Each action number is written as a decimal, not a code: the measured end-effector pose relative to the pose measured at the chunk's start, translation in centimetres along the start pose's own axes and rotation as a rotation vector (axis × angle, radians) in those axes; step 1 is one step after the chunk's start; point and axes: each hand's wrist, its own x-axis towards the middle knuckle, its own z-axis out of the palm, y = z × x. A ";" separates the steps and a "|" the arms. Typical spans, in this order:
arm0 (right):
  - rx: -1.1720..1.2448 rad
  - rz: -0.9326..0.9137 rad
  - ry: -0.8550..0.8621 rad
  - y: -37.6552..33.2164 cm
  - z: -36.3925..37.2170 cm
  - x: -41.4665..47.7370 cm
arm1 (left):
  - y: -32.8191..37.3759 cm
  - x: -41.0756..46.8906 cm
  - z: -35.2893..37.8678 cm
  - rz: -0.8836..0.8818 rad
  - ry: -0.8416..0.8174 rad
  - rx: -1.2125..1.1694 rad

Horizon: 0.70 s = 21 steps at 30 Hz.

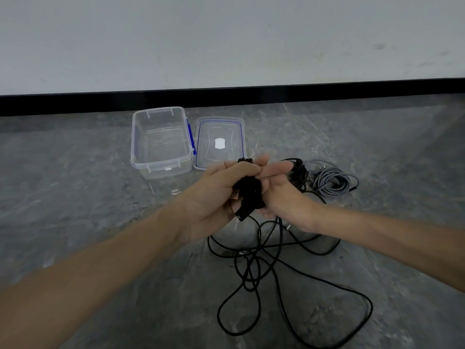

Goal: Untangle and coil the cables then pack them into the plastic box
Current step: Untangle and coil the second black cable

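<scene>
My left hand (221, 195) grips a small coiled bundle of black cable (249, 195) above the floor, its fingers curled round the bundle. My right hand (279, 190) meets it from the right, fingers wrapped over the same bundle. The rest of the black cable (274, 268) hangs down from the hands and lies in loose tangled loops on the floor in front of me. A coiled grey cable (332, 182) lies on the floor to the right of my hands. The clear plastic box (141, 157) stands open at the back left, with nothing inside.
The box's clear lid (241, 132) with a blue seal lies flat just right of the box. A white wall with a black skirting board (100, 104) runs along the back. The floor (75, 197) is grey stone.
</scene>
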 end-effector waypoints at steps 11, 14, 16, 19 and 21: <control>0.033 -0.097 -0.067 -0.3 0.4 -0.1 | -0.4 -0.4 0.0 0.028 -0.018 0.020; 0.009 -0.106 -0.096 -0.3 0.1 0.0 | -0.5 -0.3 0.1 0.006 -0.011 -0.045; 0.010 -0.109 -0.074 -0.1 0.0 0.1 | -0.4 0.0 0.2 -0.008 0.002 -0.135; 0.079 -0.123 -0.035 -0.4 0.0 0.2 | -0.3 0.2 0.3 0.002 0.010 -0.196; 0.227 -0.085 -0.060 -0.7 -0.1 0.2 | -0.2 0.2 0.5 0.020 0.012 -0.208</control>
